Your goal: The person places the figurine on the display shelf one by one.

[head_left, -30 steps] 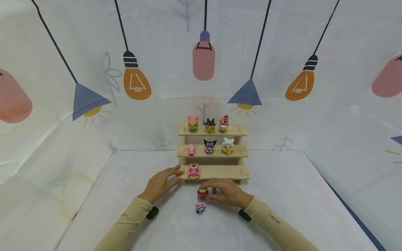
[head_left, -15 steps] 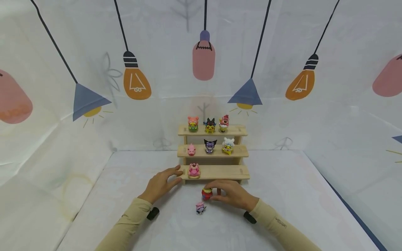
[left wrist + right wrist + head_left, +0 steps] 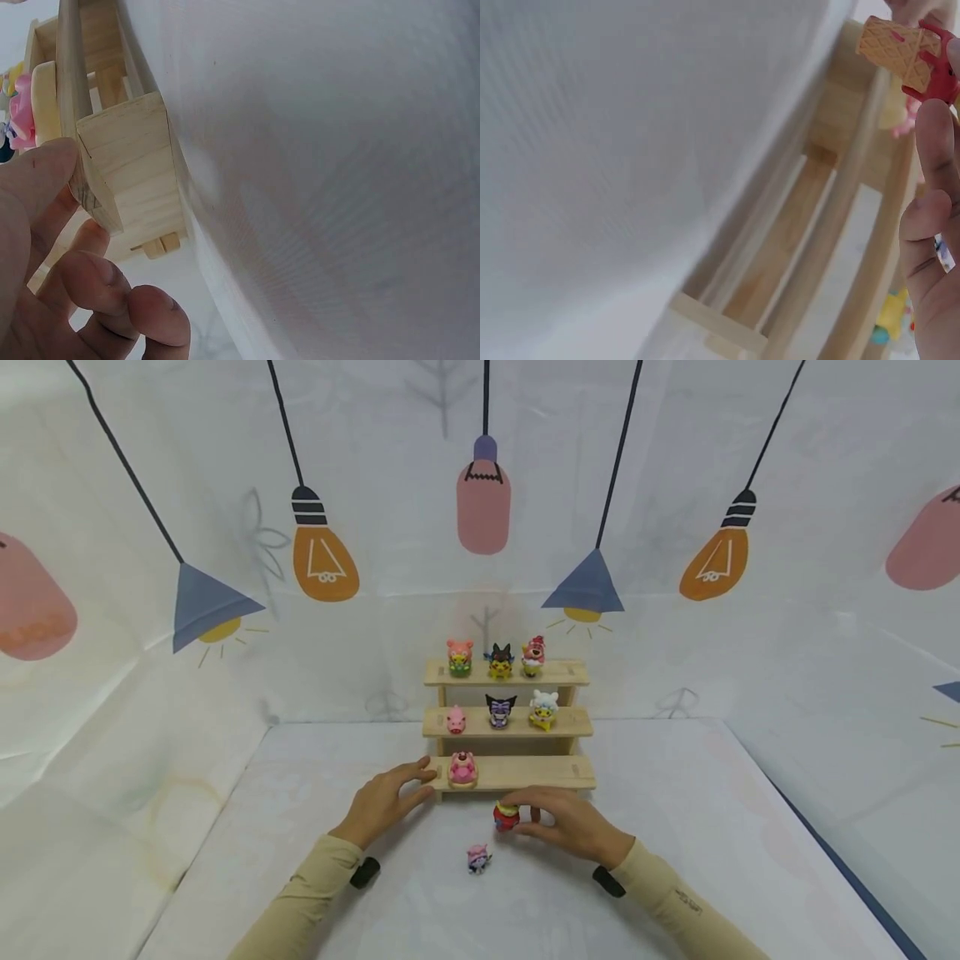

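Observation:
My right hand (image 3: 573,822) pinches a small toy figurine (image 3: 506,817) between thumb and fingers, in front of the bottom shelf. It is red with a yellow top; in the right wrist view its waffle-cone base (image 3: 896,49) shows, lifted off the table. My left hand (image 3: 386,800) holds the left end of the wooden tiered display stand (image 3: 540,772), thumb and a finger about the bottom board's corner in the left wrist view, the other fingers curled loosely. A pink figurine (image 3: 462,769) sits on that board's left part. A pink-and-grey figurine (image 3: 477,858) stands on the table between the hands.
On the middle tier are a pink pig (image 3: 456,720), a dark-eared purple figurine (image 3: 500,712) and a white-hooded yellow one (image 3: 543,710). Three more figurines stand on the top tier (image 3: 566,673). A printed fabric backdrop (image 3: 405,635) rises behind the white table (image 3: 645,793).
My right hand has moved to the right with the red figurine, and slightly toward the stand in the last half second. The left hand has stayed on the stand's end.

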Tool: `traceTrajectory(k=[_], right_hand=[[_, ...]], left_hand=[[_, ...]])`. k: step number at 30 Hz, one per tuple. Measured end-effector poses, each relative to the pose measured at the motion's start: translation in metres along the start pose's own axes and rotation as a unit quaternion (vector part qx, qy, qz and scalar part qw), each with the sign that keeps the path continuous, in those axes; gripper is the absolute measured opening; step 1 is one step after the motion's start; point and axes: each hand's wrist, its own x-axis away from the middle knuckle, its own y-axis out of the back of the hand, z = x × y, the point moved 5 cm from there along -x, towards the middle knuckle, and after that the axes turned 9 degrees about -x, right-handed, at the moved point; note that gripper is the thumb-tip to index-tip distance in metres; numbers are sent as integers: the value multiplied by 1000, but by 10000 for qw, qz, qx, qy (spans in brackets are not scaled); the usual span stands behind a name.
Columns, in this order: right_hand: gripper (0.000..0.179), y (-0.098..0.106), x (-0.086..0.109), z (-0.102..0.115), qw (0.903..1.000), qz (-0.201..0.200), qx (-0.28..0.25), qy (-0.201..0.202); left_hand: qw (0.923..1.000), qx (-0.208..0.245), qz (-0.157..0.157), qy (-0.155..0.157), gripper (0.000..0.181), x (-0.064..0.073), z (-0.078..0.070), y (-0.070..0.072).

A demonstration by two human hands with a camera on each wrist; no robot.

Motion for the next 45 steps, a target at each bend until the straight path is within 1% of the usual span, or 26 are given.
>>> traceTrajectory(k=[4, 7, 9, 13, 18, 20, 23, 29, 36, 40, 45], right_hand=[[53, 10, -1, 3, 9996, -245, 165, 2], [53, 16, -1, 4, 9986, -424, 306, 107], [52, 18, -1, 4, 9979, -497, 375, 166], [50, 22, -4, 2, 9962, -658, 549, 157], [51, 28, -12, -2, 9918, -1016, 759, 172], [52, 29, -15, -3, 9899, -1136, 834, 132], [51, 31, -20, -5, 9872, -1272, 962, -34], [47, 32, -25, -12, 9849, -1332, 1043, -366], [47, 34, -30, -16, 9845, -1373, 994, -447], [47, 34, -31, -18, 9850, -1293, 1023, -509], [47, 31, -30, -21, 9854, -1178, 1054, -628]], left_hand=[[10000, -16, -30, 1, 30, 0, 0, -1], [10000, -5, -19, 14, 30, 1, 0, -1], [10000, 14, 1, 27, 31, 1, -1, -1], [10000, -5, -5, 54, 30, 1, -1, -1], [10000, 3, -64, 4, 31, 1, -2, 1], [10000, -1, -76, -18, 30, 1, -2, 1], [10000, 1, -85, -29, 30, 1, -2, 1], [10000, -29, -35, -19, 30, 1, 2, -2], [10000, 22, -51, -32, 30, 1, 2, -1], [10000, 45, 28, 30, 30, 2, 1, -1], [10000, 48, 16, 31, 31, 3, 1, -1]])
